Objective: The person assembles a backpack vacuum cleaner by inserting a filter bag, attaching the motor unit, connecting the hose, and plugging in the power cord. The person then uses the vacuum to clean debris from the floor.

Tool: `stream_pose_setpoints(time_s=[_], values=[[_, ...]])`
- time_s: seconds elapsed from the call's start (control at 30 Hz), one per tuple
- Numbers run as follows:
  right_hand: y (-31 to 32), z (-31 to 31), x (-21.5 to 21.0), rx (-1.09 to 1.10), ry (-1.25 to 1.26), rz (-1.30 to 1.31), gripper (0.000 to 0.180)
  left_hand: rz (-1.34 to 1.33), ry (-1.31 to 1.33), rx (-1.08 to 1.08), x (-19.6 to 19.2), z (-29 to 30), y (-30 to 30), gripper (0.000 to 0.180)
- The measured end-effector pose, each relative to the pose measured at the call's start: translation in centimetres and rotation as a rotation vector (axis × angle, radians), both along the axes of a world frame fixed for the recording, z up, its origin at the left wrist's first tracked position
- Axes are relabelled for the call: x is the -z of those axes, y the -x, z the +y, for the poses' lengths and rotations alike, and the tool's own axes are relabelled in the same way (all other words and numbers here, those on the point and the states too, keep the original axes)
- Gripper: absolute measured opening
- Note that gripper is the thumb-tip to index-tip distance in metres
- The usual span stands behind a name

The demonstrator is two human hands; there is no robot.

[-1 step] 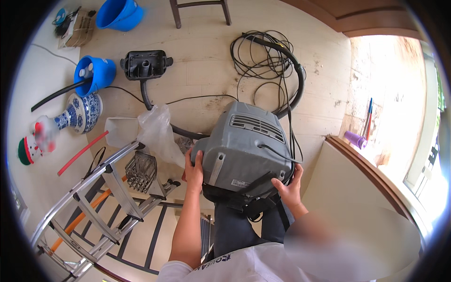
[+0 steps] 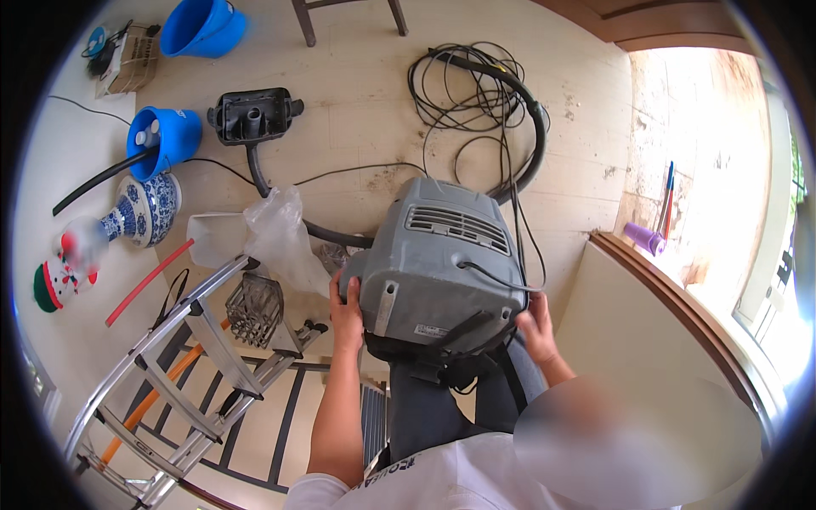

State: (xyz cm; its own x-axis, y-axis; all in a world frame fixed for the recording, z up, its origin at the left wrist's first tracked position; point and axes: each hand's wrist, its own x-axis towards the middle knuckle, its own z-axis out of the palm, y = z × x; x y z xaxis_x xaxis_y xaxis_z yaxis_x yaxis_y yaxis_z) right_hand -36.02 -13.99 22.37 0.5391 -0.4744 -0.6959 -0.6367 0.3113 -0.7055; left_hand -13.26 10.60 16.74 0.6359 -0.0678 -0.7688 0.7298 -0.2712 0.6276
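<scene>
A bulky grey vacuum cleaner (image 2: 442, 280), with a slotted vent and a power cord leaving its casing, is held tilted in front of my legs. My left hand (image 2: 346, 313) grips its left side, thumb and fingers pressed to the casing edge. At the lower right corner, my right hand (image 2: 535, 327) lies against the side, its fingertips partly hidden behind the casing. Beneath the body hang a dark lower part and black straps. A black hose (image 2: 540, 140) curves behind the machine, beside a loose coil of black cord (image 2: 450, 102).
An aluminium ladder (image 2: 161, 340) and dark metal railing stand at left. Beyond them are a clear plastic bag (image 2: 280, 228), a blue-and-white vase (image 2: 153, 208), blue buckets (image 2: 174, 136) and a black box-shaped part (image 2: 253, 116). A low wall (image 2: 646, 331) with wooden trim borders the right.
My right hand has shifted from the corner's upper face, thumb on top, to lower on the side. The machine has tilted slightly and the whole view has moved a little.
</scene>
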Motion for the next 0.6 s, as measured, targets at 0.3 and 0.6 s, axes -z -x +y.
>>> stream_pose_setpoints(time_s=[0.3,0.6], values=[[5.2,-9.9,16.6,0.837,-0.262,0.258,0.095,0.039,0.062,-0.009,-0.4,-0.2,1.9,0.049],[2.1,-13.6,14.3,0.722,-0.265,0.463,0.1,0.071,0.061,-0.086,-0.2,1.5,1.2,0.05]])
